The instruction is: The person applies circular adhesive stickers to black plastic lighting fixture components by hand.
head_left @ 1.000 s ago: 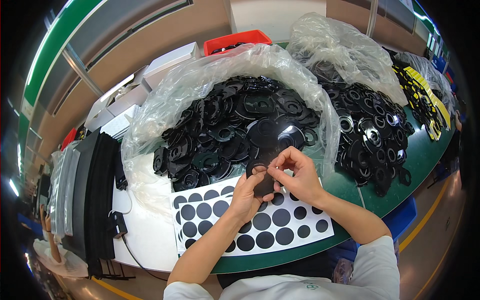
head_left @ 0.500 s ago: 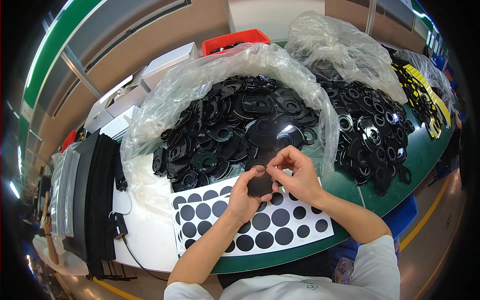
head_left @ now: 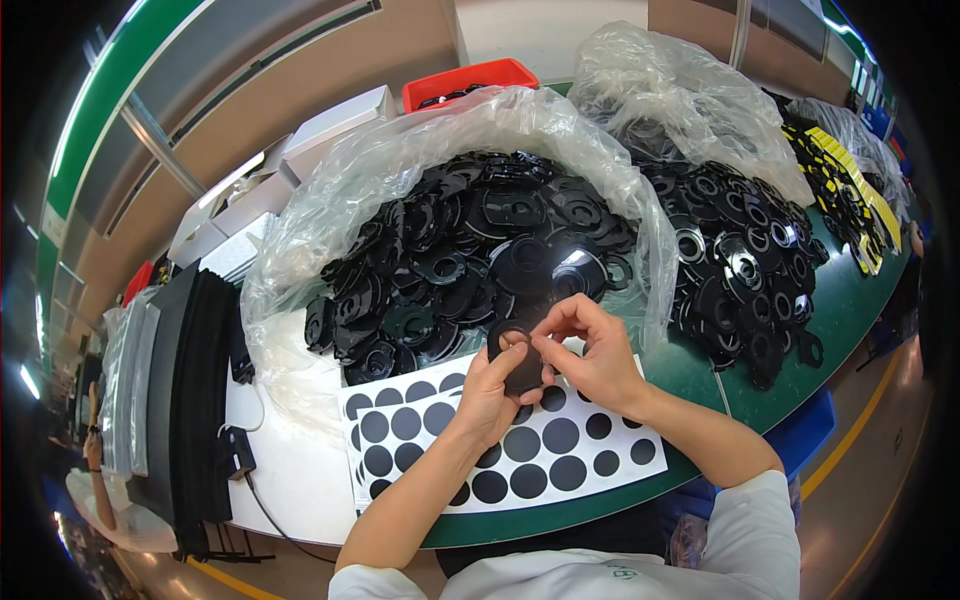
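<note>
My left hand (head_left: 482,402) holds a flat black plastic part (head_left: 523,375) with a round hole near its far end. The thumb lies by the hole and the fingers curl beneath. Against the right edge of that part, the thumb and forefinger of my right hand (head_left: 597,358) are pinched together; whether anything small is between them is hidden. Under both hands lie white sheets (head_left: 641,477) bearing rows of black round stickers in a few sizes. Just beyond, a large heap of similar black parts (head_left: 430,275) fills an opened clear plastic bag (head_left: 290,240).
To the right, more black ringed parts (head_left: 745,270) spill from a second plastic bag (head_left: 680,80) on the green table (head_left: 800,385). A red bin (head_left: 470,82) and white boxes (head_left: 340,130) line the back. Black sheets (head_left: 180,400) stand stacked at left, beside a power adapter (head_left: 237,452).
The black part has turned slightly in my left hand, so its hole shows more plainly. My left thumb has shifted a little; the right hand keeps its pinch near the edge.
</note>
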Available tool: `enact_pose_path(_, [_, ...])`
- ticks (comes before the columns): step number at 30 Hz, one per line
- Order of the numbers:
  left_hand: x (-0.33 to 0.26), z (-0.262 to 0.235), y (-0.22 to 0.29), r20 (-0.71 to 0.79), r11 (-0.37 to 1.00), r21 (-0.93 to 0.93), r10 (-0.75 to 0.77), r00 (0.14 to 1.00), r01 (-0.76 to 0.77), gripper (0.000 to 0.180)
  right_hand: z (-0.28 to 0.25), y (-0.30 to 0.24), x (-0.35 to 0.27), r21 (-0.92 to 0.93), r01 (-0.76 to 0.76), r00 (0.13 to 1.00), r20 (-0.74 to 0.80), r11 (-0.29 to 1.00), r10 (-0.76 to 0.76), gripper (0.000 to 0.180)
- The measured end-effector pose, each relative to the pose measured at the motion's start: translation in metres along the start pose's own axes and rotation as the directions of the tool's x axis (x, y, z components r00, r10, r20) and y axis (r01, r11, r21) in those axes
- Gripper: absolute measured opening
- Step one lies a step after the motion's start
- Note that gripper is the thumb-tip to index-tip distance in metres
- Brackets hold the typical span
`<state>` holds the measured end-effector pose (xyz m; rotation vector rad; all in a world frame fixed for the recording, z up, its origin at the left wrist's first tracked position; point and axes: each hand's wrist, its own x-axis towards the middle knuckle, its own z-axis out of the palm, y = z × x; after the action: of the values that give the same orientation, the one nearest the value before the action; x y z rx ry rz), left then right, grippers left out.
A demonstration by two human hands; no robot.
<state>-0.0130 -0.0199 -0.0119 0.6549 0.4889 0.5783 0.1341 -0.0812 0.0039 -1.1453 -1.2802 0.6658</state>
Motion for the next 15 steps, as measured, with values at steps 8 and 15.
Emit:
enact_pose_path(8, [-0.002,0.003,-0.001,-0.023,0.998,0.066,0.026,0.999,-0.025,0.01,-0.004,0.0,0.001,-0.48,0.411,0.892,0.037,0.775,-0.45,0.019])
enact_pose_path(15, [-0.003,0.009,-0.002,-0.053,0.98,0.189,0.071,0.996,-0.06,0.016,-0.005,-0.01,0.004,-0.722,0.499,0.772,0.119,0.479,-0.625,0.028])
